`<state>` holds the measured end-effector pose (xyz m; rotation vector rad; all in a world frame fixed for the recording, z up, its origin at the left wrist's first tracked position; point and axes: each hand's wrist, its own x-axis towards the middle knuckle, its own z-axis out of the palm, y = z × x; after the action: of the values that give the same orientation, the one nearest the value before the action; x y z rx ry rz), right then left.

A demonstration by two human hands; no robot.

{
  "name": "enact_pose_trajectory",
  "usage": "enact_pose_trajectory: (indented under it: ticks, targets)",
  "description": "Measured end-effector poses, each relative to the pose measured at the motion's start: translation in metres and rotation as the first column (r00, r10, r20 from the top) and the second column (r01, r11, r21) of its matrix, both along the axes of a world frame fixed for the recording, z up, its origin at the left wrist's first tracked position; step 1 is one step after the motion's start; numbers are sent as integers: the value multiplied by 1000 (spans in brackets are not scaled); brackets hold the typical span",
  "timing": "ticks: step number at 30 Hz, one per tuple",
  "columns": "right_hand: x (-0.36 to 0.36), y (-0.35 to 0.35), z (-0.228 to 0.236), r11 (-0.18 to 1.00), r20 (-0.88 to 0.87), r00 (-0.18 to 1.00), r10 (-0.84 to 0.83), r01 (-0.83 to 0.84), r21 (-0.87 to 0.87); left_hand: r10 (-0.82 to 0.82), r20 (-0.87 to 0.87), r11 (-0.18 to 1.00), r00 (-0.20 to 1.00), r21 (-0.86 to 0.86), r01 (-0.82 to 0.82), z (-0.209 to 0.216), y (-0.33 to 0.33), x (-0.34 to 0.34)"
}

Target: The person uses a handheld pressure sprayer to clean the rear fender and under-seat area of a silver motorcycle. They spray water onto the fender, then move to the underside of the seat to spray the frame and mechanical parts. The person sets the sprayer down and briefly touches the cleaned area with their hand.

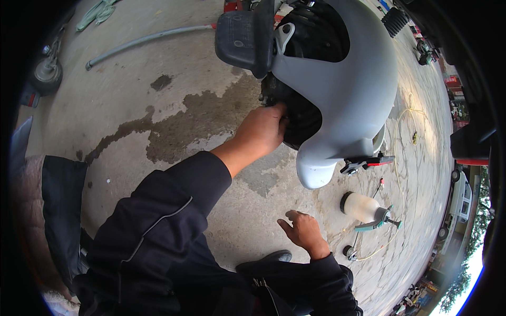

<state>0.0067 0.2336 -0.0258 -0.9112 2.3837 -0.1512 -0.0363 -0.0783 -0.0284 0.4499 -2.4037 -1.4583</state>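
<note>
My left hand [259, 128] reaches forward to a grey, curved vehicle fender [363, 79] with large cutouts. Its fingers are curled at the dark opening [303, 118] under the fender, beside what looks like a black tyre. The fingertips are partly hidden, so I cannot make out what they grip. A black flap [236, 42] juts from the fender's upper left. Lower down, my right hand [305, 231] hangs over the ground in front of my body, thumb and fingers apart, holding nothing.
A translucent pump sprayer [361, 207] lies on the concrete at right, near a thin yellow hose [396, 174]. A grey pole [150, 37] lies at far left, above a wet patch [190, 124]. A caster wheel [47, 76] stands at the left rim. A white van [457, 203] is at far right.
</note>
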Motion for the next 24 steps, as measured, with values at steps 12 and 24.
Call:
enact_pose_trajectory:
  ticks: [12,24]
  targets:
    - [0,-1,-6,1000,10,1000,14,-14,13,-45,62,994,997,-101,51,2,-3,7]
    - [-3,-1,-9,997,59,997,53,-55,45,-44,44,987,998,-155,51,8,0,4]
